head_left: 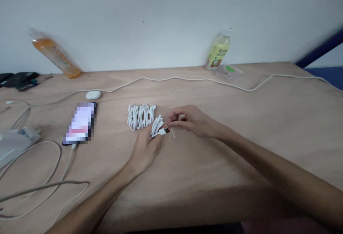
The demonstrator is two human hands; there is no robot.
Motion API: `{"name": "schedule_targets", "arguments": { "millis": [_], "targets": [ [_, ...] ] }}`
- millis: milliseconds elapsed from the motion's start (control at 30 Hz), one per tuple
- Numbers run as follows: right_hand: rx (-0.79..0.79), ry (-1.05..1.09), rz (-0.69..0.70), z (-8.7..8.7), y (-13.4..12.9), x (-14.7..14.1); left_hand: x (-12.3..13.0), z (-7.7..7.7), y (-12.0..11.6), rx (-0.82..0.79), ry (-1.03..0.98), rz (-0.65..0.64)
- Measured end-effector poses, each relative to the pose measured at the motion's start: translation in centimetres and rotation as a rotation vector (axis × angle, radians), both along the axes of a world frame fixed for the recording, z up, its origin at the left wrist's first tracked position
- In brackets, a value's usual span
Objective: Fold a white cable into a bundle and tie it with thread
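Observation:
My left hand (146, 148) is closed around a coiled white USB cable (157, 126), held just above the table. The cable's USB plug points to the right, toward my other hand. My right hand (187, 121) is beside the coil with thumb and index finger pinched together. From the pinch a thin white tie (173, 133) hangs down; its other end is hidden near the coil. Right behind my left hand, several bundled white cables (139, 116) lie side by side in a row on the wooden table (227, 162).
Left of the bundles lie a phone (80, 123) with a charging cable and a white earbud case (93, 95). An orange drink bottle (56, 57) and a yellow-green bottle (219, 51) lean at the wall. A long white cord (171, 78) crosses the back; a loose tie (175, 90) lies before it.

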State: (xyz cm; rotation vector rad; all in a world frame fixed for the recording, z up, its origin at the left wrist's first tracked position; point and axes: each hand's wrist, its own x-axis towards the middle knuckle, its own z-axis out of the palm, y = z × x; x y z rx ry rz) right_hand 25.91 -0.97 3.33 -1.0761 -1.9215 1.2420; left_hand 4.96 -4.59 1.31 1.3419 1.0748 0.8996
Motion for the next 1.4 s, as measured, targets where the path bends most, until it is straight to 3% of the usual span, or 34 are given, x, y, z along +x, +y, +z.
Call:
{"name": "schedule_targets", "arguments": {
  "millis": [167,300,367,533,700,1200,1300,1400],
  "targets": [
    [0.053,-0.105,0.083,-0.4,1.3,0.9,0.5,-0.4,-0.2,-0.134,-0.116,-0.078],
    [0.241,-0.199,-0.086,-0.6,2.9,2.6,0.5,-0.8,-0.8,-0.168,-0.136,-0.077],
    [0.195,-0.102,-0.172,-0.5,2.7,3.2,0.4,-0.8,-1.0,-0.180,-0.147,-0.052],
    [0.024,0.049,-0.098,0.2,0.1,2.2,0.5,-0.4,-0.7,-0.198,-0.169,-0.012],
    [-0.138,0.139,-0.172,0.0,-1.4,0.3,0.6,-0.2,-0.6,-0.231,-0.196,-0.008],
    [-0.191,0.211,-0.107,-0.4,-1.4,-0.7,0.8,-0.5,-0.4,-0.219,-0.185,-0.012],
    [-0.217,0.172,-0.179,-0.6,-0.4,-0.1,0.8,-0.6,-0.4,-0.214,-0.179,0.010],
    [-0.168,0.129,-0.385,-0.5,2.3,0.8,0.8,-0.6,-0.4,-0.234,-0.178,0.033]
  ]
}}
